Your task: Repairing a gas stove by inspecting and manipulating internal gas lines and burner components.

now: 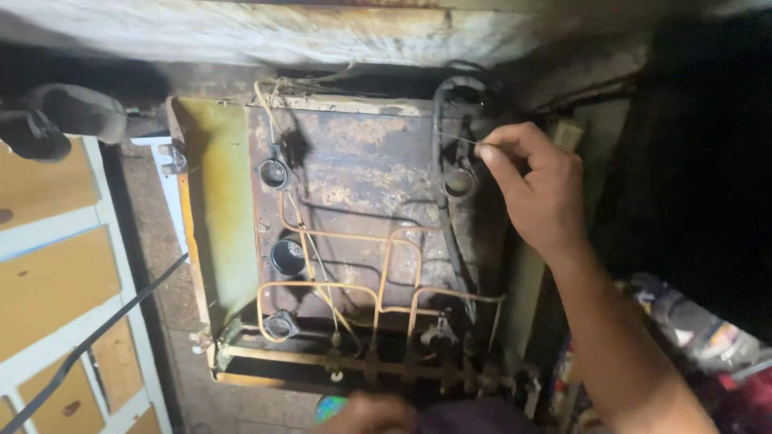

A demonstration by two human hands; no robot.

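Observation:
An opened gas stove [362,161] lies in front of me with its top off, showing a rusty inner tray. Thin copper pipes [386,265] run from a valve bar [362,366] at the near edge to several round burner cups, among them one at the far left [273,173] and one at the far right [458,181]. My right hand [539,189] hovers just right of the far right cup, thumb and forefinger pinched on a thin wire [458,141]. My left hand [366,414] shows only partly at the bottom edge, blurred, near the valve bar.
A black hose [438,120] loops over the far right cup. A white cabinet with wooden panels [56,281] stands at the left, crossed by a black cable [96,337]. Colourful clutter [708,337] lies at the lower right. A pale ledge [281,32] runs along the top.

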